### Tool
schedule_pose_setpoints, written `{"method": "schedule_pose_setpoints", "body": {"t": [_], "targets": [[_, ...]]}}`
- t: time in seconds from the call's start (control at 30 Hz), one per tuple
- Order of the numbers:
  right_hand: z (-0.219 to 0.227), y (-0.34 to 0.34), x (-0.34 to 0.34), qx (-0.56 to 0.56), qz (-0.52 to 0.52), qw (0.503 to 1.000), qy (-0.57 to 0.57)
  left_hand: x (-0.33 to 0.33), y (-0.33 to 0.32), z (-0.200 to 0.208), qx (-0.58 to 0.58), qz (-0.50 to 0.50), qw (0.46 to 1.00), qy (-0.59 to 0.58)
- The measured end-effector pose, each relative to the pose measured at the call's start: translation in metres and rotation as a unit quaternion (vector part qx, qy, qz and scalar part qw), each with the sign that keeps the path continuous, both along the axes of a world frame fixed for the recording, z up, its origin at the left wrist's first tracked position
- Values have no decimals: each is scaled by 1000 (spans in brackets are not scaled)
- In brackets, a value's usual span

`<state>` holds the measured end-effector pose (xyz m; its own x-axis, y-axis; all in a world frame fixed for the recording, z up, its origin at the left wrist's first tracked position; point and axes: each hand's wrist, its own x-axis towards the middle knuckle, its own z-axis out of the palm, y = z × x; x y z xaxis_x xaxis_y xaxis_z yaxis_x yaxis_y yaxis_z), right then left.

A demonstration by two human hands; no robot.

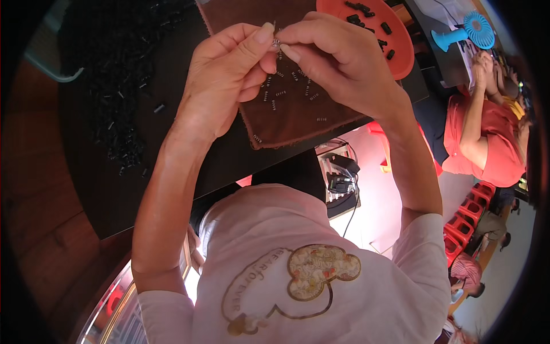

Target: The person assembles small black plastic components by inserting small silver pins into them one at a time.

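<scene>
Above the brown cloth point(298, 123), both of my hands meet at the fingertips. Between them shows a small silvery metal spring point(277, 43), partly covered by the fingers. My left hand point(226, 69) pinches it between thumb and forefinger, the other fingers curled in. From the other side, the thumb and forefinger of my right hand point(349, 60) also close on it. Several loose springs point(274, 105) lie scattered on the cloth below. Whether anything else sits within the pinch is hidden.
Small black cylindrical parts point(117, 97) form a large heap on the dark table point(91, 195) to the left. A red plate point(401, 63) at the upper right holds several more. Farther right are a blue fan point(478, 31), a person in red point(487, 137) and red stools point(467, 218).
</scene>
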<state>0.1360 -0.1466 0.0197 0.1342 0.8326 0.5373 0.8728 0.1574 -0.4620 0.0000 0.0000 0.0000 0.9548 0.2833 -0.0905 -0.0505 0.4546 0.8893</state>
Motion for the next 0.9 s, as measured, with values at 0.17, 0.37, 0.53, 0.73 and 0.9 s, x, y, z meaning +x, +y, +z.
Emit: {"method": "schedule_pose_setpoints", "body": {"t": [0.17, 0.37, 0.53, 0.73, 0.9], "targets": [[2, -1, -3, -1, -1, 997, 72, 0, 6, -1, -8, -49, 999, 4], [-7, -7, 0, 11, 3, 993, 121, 8, -5, -3, -16, -37, 999, 22], [-9, -11, 0, 21, -23, 996, 80, 11, -13, -5, -16, -8, 1000, 16], [-8, -12, -3, 2, -33, 994, 109, 8, -13, -9, -13, -11, 1000, 13], [-8, -12, -7, -22, -44, 987, 153, 6, -13, -7, -8, -24, 1000, 11]]}}
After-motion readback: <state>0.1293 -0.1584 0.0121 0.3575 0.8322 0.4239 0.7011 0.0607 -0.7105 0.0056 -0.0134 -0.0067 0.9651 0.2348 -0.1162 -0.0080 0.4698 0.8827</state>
